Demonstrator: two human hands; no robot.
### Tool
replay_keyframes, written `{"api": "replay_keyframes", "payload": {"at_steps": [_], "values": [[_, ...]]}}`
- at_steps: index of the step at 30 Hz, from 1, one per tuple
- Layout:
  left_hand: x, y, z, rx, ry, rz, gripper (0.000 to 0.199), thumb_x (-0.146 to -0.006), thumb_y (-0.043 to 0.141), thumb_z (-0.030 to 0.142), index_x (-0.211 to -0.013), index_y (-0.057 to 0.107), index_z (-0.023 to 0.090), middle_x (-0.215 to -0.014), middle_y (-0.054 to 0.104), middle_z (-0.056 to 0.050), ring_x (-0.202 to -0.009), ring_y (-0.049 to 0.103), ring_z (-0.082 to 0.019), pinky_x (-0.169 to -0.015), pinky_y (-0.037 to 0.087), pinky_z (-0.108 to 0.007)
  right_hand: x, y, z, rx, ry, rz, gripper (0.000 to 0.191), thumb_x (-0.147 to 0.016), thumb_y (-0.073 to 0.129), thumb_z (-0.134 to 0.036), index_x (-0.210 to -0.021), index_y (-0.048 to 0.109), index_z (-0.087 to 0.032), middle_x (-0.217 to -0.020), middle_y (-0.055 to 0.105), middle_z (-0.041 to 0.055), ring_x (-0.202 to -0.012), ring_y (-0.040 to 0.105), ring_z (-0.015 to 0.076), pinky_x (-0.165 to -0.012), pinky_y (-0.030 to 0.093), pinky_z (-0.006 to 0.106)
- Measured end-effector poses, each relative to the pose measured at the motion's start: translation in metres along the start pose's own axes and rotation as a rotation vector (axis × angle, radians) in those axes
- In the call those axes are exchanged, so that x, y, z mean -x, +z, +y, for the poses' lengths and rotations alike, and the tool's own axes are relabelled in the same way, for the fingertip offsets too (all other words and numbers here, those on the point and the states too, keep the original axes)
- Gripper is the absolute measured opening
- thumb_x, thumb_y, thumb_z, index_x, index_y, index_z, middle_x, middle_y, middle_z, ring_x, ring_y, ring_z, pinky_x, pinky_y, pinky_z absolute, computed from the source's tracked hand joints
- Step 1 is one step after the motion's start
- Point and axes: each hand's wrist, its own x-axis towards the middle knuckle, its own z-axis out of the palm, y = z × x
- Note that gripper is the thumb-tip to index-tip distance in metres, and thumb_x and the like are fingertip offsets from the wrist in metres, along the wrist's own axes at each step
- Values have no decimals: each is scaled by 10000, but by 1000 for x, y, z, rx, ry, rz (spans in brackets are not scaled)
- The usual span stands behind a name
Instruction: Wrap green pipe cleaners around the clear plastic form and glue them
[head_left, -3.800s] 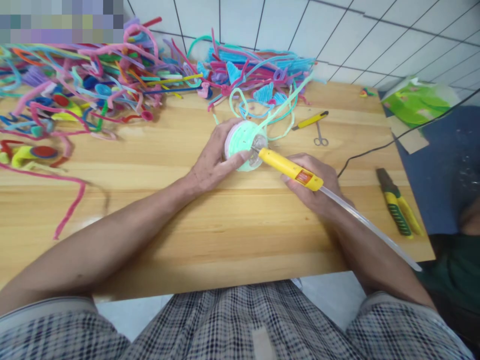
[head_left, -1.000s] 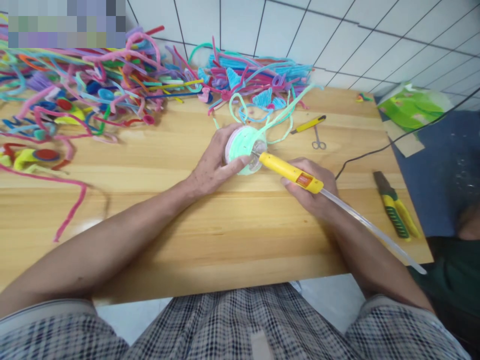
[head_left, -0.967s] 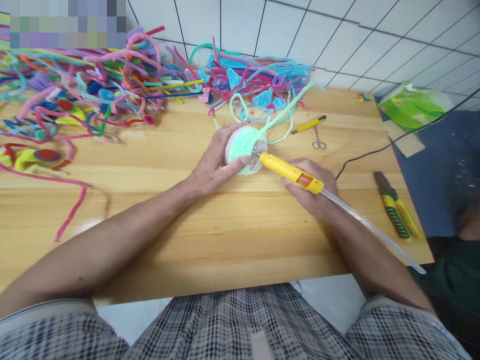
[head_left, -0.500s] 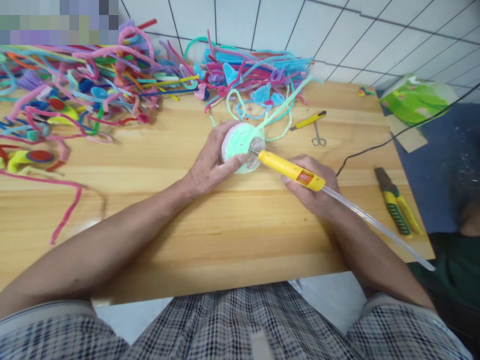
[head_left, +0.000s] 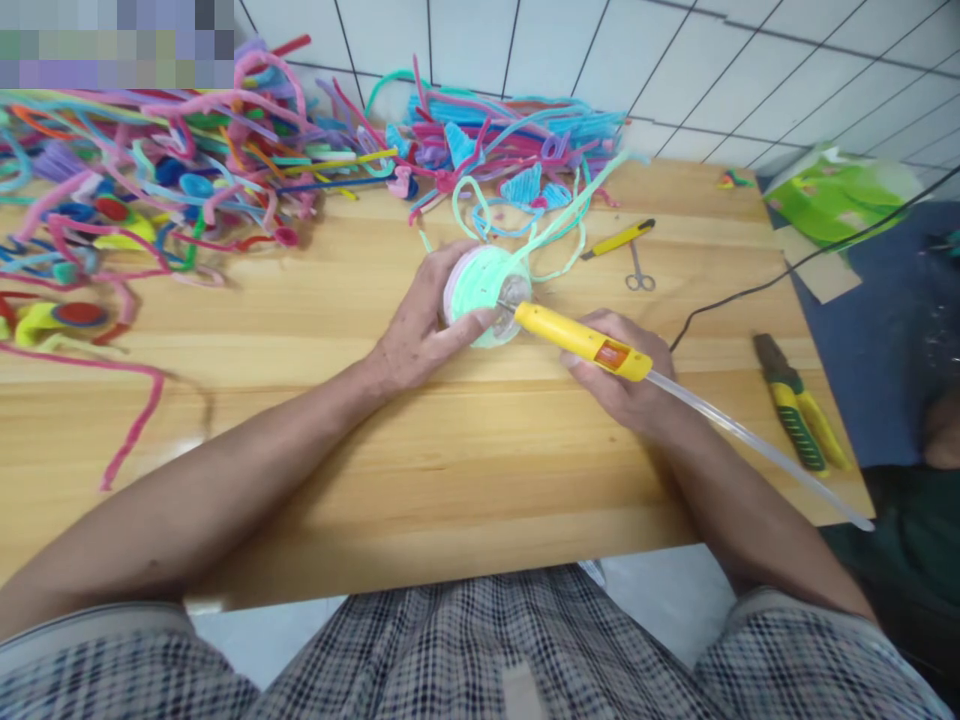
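Note:
My left hand (head_left: 426, 325) is closed round a cup-like round piece (head_left: 480, 290) wrapped in mint-green pipe cleaner, with a lilac band at its left side and a clear part at its right end. Loose mint-green pipe cleaners (head_left: 562, 218) trail from it toward the back. A yellow hot glue gun (head_left: 581, 340) is gripped in my right hand (head_left: 626, 375). Its metal nozzle points at the clear part, beside my left thumb; whether it touches I cannot tell. From its rear end sticks a long translucent glue stick (head_left: 757, 445).
Colourful pipe cleaners (head_left: 247, 150) are heaped along the back left. A yellow utility knife (head_left: 619, 240) and small scissors (head_left: 640, 275) lie behind my right hand. Pliers (head_left: 801, 405) rest near the right edge. A black cord (head_left: 742, 297) runs off to the right, past a green bag (head_left: 840, 195).
Both hands, the wrapped piece and the glue gun keep nearly the same place. The view has shifted very slightly.

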Motion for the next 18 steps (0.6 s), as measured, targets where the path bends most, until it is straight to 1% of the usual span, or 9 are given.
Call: {"api": "replay_keyframes", "payload": {"at_steps": [4, 8, 12, 18], "values": [[0, 1, 0, 8, 1, 11, 823, -1075, 680, 805, -1719, 452, 346, -1718, 593, -141, -1609, 585, -422, -1417, 494, -647, 0, 0, -1, -13, -8, -2, 143, -1042, 762, -418, -1119, 708, -310, -974, 814, 10, -827, 758, 224, -779, 643, 377], [0, 1, 0, 6, 4, 13, 801, -1087, 675, 786, -1725, 452, 356, -1733, 585, -140, -1613, 587, -418, -1414, 501, -654, 0, -1, -1, -8, -8, -9, 132, -1042, 766, -402, -1113, 704, -310, -977, 808, 12, -835, 758, 228, -776, 642, 379], [0, 2, 0, 15, 3, 17, 808, -1086, 679, 788, -1726, 453, 351, -1740, 582, -140, -1624, 583, -417, -1421, 493, -650, 0, -1, -3, -4, -24, 7, 119, -1045, 767, -390, -1106, 703, -310, -983, 807, 13, -841, 757, 229, -789, 641, 386], [0, 2, -1, 14, 2, 13, 788, -1094, 678, 771, -1730, 455, 362, -1741, 586, -137, -1619, 592, -404, -1420, 500, -637, 0, -2, -5, 8, -5, 2, 123, -1037, 767, -391, -1089, 690, -310, -966, 813, 14, -821, 752, 227, -765, 628, 378]]}}
